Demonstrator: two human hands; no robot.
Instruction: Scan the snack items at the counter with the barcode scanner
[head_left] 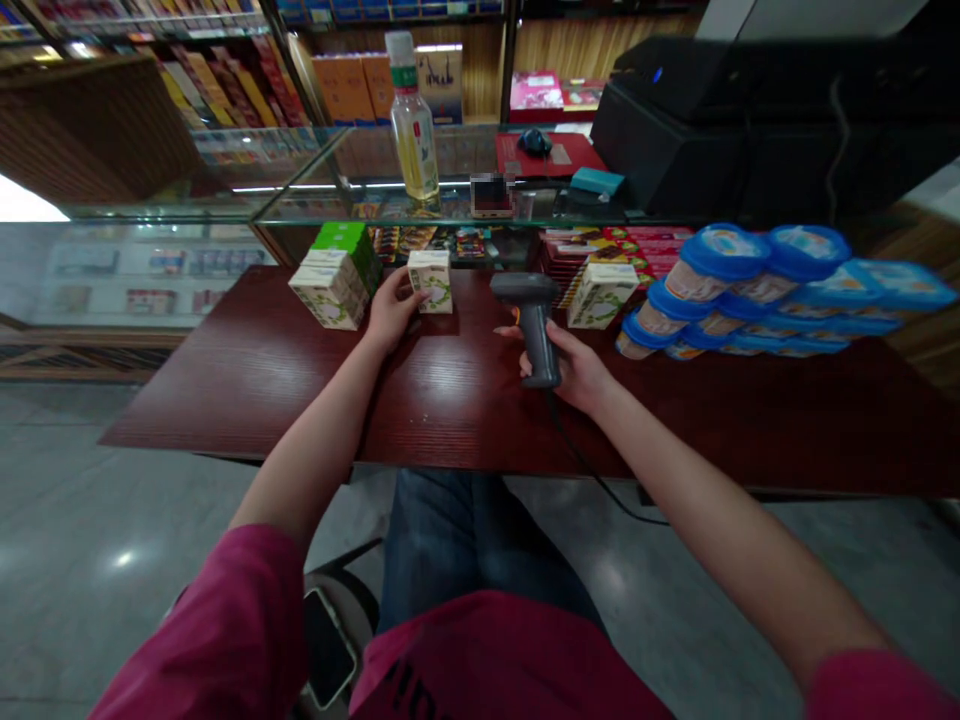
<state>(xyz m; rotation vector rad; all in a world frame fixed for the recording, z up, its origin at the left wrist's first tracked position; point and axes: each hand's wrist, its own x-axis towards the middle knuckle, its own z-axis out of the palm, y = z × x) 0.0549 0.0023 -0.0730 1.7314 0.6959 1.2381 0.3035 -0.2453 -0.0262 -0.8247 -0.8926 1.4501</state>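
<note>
My left hand (pixel 395 308) is closed on the left side of a small white-and-green carton (pixel 433 281), which stands upright on the dark red-brown table (pixel 450 420). In my right hand (pixel 571 362) is a grey handheld barcode scanner (pixel 537 325), its head tilted toward the left and its black cable (pixel 581 455) running down off the table edge. Left of my left hand stands a group of similar white and green cartons (pixel 330 290). Another white-and-green carton (pixel 602 297) stands just right of the scanner.
Blue-lidded tubs (pixel 724 250) are stacked on the right of the table. Behind it is a glass counter (pixel 457 205) bearing a bottle of yellow liquid (pixel 415 130). A black machine (pixel 720 140) stands at the back right. A phone (pixel 328 645) lies beside my left leg.
</note>
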